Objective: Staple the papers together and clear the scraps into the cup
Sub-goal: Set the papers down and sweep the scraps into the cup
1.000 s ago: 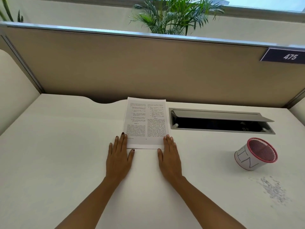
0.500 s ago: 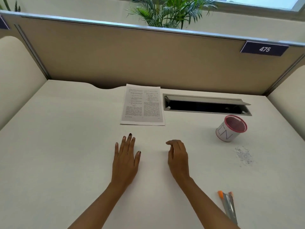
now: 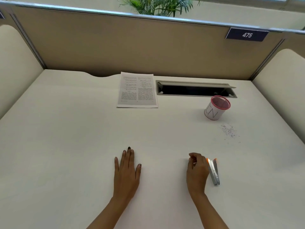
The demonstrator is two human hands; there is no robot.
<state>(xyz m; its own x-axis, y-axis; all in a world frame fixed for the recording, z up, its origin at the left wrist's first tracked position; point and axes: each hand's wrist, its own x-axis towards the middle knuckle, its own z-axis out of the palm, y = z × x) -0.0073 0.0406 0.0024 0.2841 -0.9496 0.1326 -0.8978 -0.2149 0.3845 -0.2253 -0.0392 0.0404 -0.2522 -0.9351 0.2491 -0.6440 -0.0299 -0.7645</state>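
Observation:
A stack of printed papers (image 3: 137, 90) lies flat at the back middle of the white desk (image 3: 66, 138). A pink mesh cup (image 3: 216, 107) wrapped in white paper stands at the right, with a patch of small paper scraps (image 3: 229, 131) just in front of it. A silver stapler (image 3: 214, 171) with orange tips lies near the front right. My right hand (image 3: 197, 171) sits right beside the stapler's left side, fingers loosely curled and holding nothing. My left hand (image 3: 127, 169) rests flat on the desk, fingers straight.
An open cable tray slot (image 3: 195, 89) is cut into the desk behind the cup. Beige partition walls (image 3: 132, 45) close the desk at the back and both sides. A plant (image 3: 158, 5) stands beyond the partition.
Both hands left the papers and drew back toward me. My right hand then shifted right, ending up next to the stapler. The view tilted down, bringing the stapler into sight.

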